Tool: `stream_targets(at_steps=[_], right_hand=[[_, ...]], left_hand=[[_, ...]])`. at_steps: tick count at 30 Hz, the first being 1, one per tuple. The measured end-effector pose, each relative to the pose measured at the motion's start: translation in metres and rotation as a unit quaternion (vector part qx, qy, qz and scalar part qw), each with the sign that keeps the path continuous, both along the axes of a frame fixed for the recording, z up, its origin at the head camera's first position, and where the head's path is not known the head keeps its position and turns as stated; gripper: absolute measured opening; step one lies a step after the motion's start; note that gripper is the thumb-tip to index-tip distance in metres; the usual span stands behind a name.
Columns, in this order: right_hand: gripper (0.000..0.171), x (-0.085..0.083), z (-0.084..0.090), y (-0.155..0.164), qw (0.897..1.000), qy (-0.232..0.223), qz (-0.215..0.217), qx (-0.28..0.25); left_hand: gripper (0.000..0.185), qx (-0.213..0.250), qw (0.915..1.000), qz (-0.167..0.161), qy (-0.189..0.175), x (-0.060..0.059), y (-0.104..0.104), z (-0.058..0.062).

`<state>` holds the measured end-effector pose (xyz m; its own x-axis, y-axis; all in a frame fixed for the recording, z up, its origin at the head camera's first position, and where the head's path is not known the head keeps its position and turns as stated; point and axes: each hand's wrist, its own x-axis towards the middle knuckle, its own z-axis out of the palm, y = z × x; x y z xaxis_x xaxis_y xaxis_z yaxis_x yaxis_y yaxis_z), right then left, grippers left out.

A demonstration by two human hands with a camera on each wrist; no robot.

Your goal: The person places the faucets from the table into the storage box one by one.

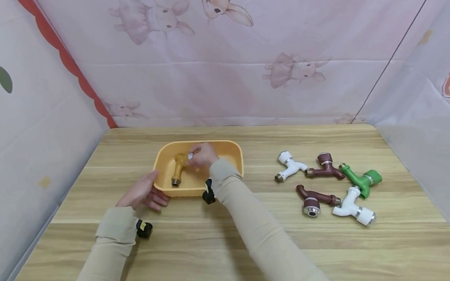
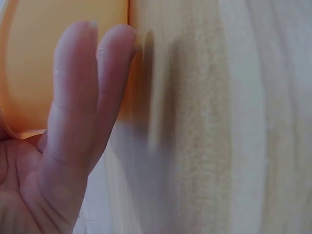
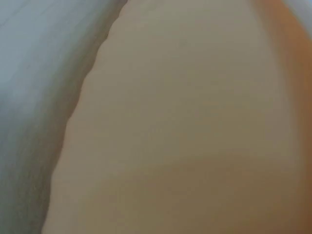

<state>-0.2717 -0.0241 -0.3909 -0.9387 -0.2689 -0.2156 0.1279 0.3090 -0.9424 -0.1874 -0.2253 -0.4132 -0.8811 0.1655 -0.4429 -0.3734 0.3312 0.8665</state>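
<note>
A yellow tap (image 1: 178, 169) with a brass threaded end lies inside the yellow plastic basin (image 1: 197, 192). My right hand (image 1: 204, 155) reaches into the basin and pinches this tap at its silver-tipped handle, with the fingertips partly hidden. At the basin's near left corner, my left hand (image 1: 145, 192) holds the rim, thumb at the edge and the other fingers outside the wall. Two of those fingers (image 2: 75, 97) stretch out beside the basin wall in the left wrist view. A blurred tan surface fills most of the right wrist view, hiding that hand's fingers.
Right of the basin on the wooden table (image 1: 216, 252) lie a white tap (image 1: 290, 167), a maroon tap (image 1: 325, 171), a green tap (image 1: 360, 179), another maroon tap (image 1: 315, 197) and another white tap (image 1: 350, 206). Patterned fabric walls (image 1: 221, 85) enclose the table's back and sides.
</note>
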Motion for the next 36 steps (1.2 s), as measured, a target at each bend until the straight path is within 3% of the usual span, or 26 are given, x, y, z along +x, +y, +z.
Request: stream_targets(at_steps=[6, 19, 27, 36], right_hand=[[0.043, -0.001, -0.001, 0.0, 1.0, -0.016, -0.004, 0.009], [0.044, -0.006, -0.006, 0.001, 0.997, -0.031, 0.037, 0.052], [0.053, 0.004, 0.002, 0.007, 0.996, -0.06, 0.058, -0.009], [0.046, 0.012, 0.019, 0.019, 0.994, -0.061, 0.088, -0.001]], left_hand=[[0.066, 0.0, 1.0, -0.005, 0.0, 0.0, 0.001, 0.0], [0.067, 0.0, 1.0, -0.009, -0.003, -0.001, 0.002, 0.004], [0.068, 0.001, 0.9999, -0.011, -0.002, 0.006, 0.002, 0.007], [0.069, -0.003, 0.9999, -0.009, -0.007, 0.011, 0.004, 0.009]])
